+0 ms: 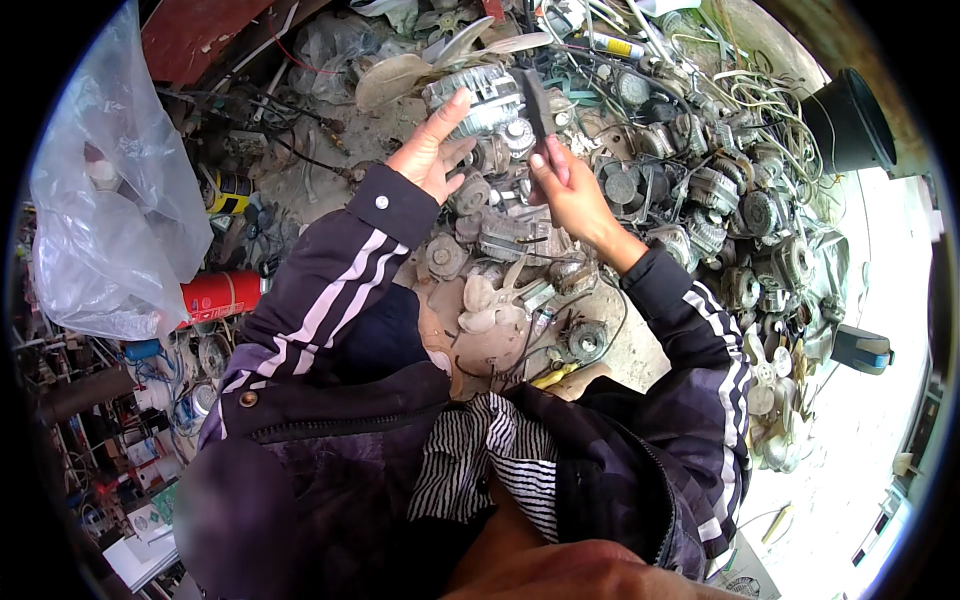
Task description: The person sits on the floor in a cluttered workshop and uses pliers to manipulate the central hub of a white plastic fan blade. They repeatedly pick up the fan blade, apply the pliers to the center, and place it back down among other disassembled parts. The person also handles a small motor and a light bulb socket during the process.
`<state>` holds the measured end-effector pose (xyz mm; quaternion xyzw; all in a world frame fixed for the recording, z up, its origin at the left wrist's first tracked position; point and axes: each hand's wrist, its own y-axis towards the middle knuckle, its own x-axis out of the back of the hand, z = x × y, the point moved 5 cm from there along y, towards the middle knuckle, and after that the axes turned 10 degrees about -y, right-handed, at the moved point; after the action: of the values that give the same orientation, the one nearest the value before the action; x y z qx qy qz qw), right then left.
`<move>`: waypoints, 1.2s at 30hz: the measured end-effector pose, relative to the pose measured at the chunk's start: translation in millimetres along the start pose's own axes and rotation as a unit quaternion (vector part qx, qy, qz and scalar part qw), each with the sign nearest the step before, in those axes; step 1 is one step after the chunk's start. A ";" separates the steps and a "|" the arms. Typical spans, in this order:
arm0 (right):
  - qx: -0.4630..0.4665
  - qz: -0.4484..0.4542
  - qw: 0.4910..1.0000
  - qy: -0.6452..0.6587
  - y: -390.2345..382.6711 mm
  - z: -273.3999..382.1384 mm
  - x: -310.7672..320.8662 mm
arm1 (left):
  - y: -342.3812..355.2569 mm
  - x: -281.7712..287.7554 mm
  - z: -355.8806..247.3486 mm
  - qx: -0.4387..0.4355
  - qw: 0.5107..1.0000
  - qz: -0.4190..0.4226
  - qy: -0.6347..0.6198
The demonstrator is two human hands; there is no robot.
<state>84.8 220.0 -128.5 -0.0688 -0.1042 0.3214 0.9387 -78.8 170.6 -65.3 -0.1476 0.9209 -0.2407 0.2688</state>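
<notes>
My right hand [572, 193] is wrapped round the reddish-brown handle of a dark, flat-bladed tool [537, 103], whose wide end points away from me. Just left of it, my left hand [430, 150] is open, its fingers apart and nothing visible in it. Beyond the left fingertips lies a silvery electric motor [478, 98] with ribbed sides; whether the fingers touch it I cannot tell. Pale fan blades [395, 80] lie against the motor's far left. Below my hands are more dusty motors [505, 238] and a pale fan blade set [492, 303].
Many old motors [715, 188] are heaped on the right, with tangled cables [770, 95] behind them. A black bucket [848, 122] stands far right. On the left are a clear plastic bag [120, 190], a red cylinder [222, 297] and a yellow can [228, 192].
</notes>
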 end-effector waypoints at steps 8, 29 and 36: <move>0.086 0.043 0.995 0.012 6.5 -2.3 25.0 | 8.3 9.7 -10.8 0.030 0.997 0.041 -0.050; -0.255 0.337 0.756 -0.500 -137.9 -115.9 123.0 | 5.9 36.3 -55.7 -0.036 0.996 0.011 -0.079; -0.278 0.228 0.757 -0.546 -200.8 -155.2 151.0 | -1.7 33.1 -49.0 0.015 0.997 0.028 -0.075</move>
<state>356.9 146.2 -216.6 -0.1613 -0.6649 0.4659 0.5610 -133.2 173.7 -42.2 -0.1356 0.8983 -0.2349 0.3457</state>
